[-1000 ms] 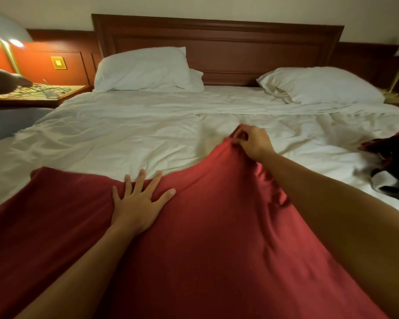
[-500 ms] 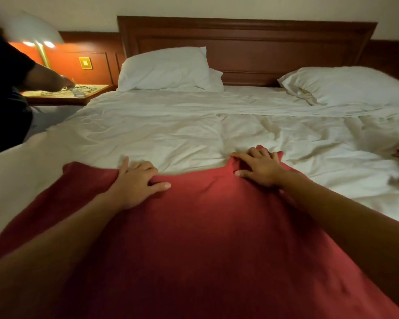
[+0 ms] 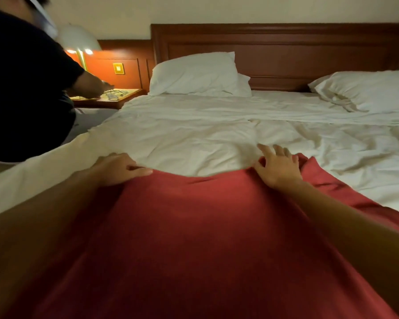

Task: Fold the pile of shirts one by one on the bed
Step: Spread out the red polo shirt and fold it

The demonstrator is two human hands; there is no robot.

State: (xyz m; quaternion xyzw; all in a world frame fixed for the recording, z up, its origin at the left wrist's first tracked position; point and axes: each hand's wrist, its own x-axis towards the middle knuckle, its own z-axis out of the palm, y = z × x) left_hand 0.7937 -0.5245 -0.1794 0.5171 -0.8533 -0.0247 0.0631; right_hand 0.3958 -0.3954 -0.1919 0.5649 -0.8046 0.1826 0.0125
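Left hand (image 3: 118,168) pinches the red shirt (image 3: 205,238); right hand (image 3: 277,168) presses it, fingers straight.

The left arm (image 3: 44,215) and right arm (image 3: 343,226), both bare, reach straight forward, well apart. The left hand (image 3: 119,169) lies knuckles up, thumb pointing inward toward the other hand. Its fingers bend down at the far side, their grip hidden. The right hand (image 3: 278,169) lies palm down, fingers straight and fanned forward.

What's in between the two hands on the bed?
In the head view, the far edge of the red shirt runs between the left hand and right hand, with rumpled white sheet just beyond.
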